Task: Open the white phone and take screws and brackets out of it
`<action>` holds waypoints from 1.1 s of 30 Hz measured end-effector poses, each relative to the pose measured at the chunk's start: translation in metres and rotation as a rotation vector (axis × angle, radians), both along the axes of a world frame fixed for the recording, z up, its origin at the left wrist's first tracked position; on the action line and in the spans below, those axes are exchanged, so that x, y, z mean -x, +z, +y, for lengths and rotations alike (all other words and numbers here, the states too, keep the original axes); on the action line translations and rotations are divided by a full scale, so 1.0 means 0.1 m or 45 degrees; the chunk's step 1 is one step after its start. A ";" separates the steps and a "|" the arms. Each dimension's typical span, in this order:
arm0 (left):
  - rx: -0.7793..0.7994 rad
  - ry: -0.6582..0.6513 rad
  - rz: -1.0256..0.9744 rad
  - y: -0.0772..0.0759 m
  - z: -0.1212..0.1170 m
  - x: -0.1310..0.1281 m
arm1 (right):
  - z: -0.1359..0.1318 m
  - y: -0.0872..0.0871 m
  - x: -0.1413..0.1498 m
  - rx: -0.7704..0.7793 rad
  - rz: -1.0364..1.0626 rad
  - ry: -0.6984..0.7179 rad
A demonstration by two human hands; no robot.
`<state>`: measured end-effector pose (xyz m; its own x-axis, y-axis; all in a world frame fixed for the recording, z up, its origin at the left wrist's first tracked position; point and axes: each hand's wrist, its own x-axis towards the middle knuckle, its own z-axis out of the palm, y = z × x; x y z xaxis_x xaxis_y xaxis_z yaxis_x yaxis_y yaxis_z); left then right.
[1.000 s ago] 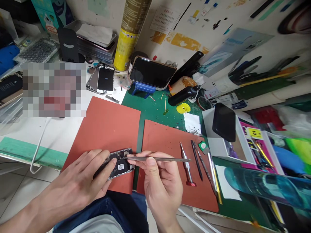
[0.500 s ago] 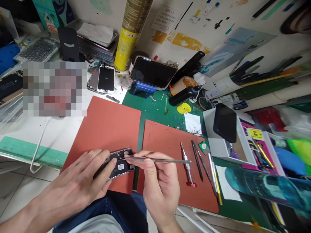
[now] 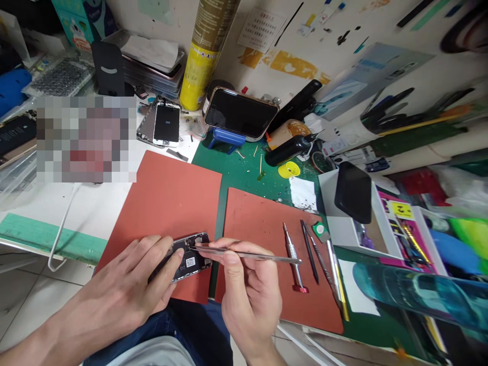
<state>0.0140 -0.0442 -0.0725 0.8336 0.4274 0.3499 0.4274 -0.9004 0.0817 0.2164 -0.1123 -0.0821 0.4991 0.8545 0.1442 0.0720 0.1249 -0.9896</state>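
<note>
An opened smartphone (image 3: 196,271) lies tilted near the front of the left reddish-brown mat (image 3: 175,188), its dark inside and a white code label facing up. My left hand (image 3: 133,279) wraps over its left part and hides that end. Between the thumb and fingers of my right hand (image 3: 247,290) is a pair of metal tweezers (image 3: 259,255). Their tips reach into the phone near its upper edge; what they touch there is too small to make out. The back end of the tweezers points right, over the second mat (image 3: 255,218).
On the right mat lie a screwdriver (image 3: 293,259), a black pen-like tool (image 3: 309,251) and several slim tools. A phone on a blue stand (image 3: 229,138) stands behind. Right of the mats are an open white box (image 3: 358,236) and a blue bottle (image 3: 415,292). A yellow can (image 3: 196,76) stands at the back.
The back end of the tweezers has dipped slightly, and my right hand has shifted a little left. My left hand and the phone stay almost in place.
</note>
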 end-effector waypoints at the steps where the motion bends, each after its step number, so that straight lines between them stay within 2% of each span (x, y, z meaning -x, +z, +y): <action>1: -0.003 0.001 0.004 0.00 0.00 0.00 | 0.00 0.00 0.00 0.000 -0.001 -0.001; 8: -0.051 -0.009 -0.005 0.00 -0.02 0.00 | 0.02 0.03 -0.01 0.032 0.006 -0.005; 21: -0.141 -0.042 0.024 0.02 -0.03 0.02 | 0.12 0.11 -0.08 0.177 0.225 -0.022; 33: -0.176 -0.061 0.046 0.02 0.00 0.00 | 0.17 0.02 -0.17 0.280 0.386 0.030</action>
<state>0.0141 -0.0437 -0.0702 0.8650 0.3366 0.3721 0.3842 -0.9213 -0.0596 0.2332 -0.0955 -0.0796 0.4708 0.8603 -0.1955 -0.2288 -0.0950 -0.9688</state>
